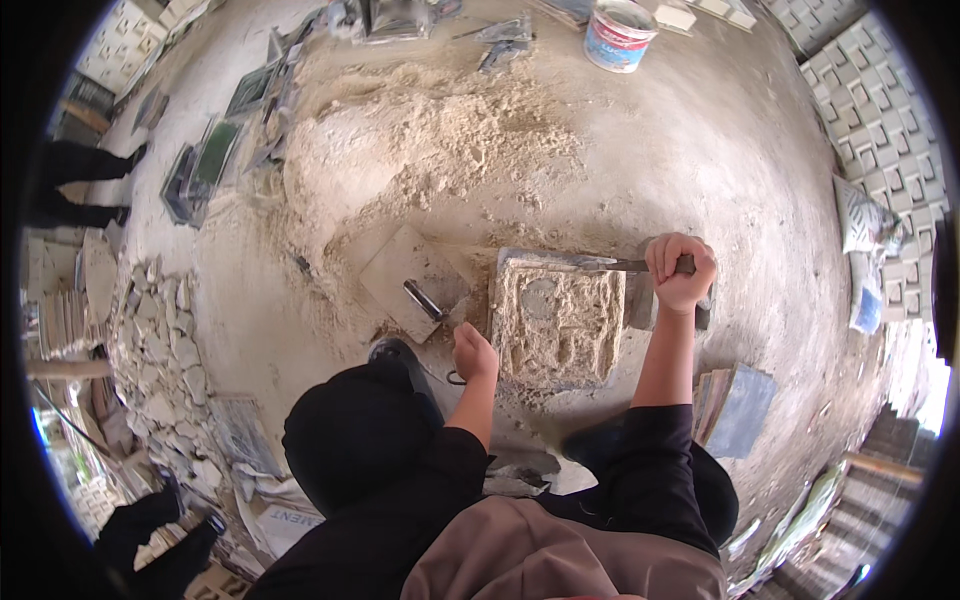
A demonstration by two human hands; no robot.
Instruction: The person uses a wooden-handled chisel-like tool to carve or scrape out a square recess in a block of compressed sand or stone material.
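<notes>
A square block of rough, sandy grey-beige material (560,320) lies on the ground in front of me, its top uneven with several hollows. My right hand (682,270) is wrapped round the dark handle of a flat metal tool (625,265). The tool's pale blade lies along the block's far edge. To the left of the block, my left hand (475,352) is closed, and its contents are hidden. A small dark loop (455,378) shows beside that hand. A shiny metal cylinder (425,300) lies just beyond it on a pale square board (400,265).
Loose sandy mix (420,150) spreads ahead. A white, red and blue bucket (618,38) stands far off. Broken pieces (160,350) pile up at left, and flat sheets (738,408) lie at right. Patterned blocks (870,110) line the right side. Other people's legs (85,180) show at left.
</notes>
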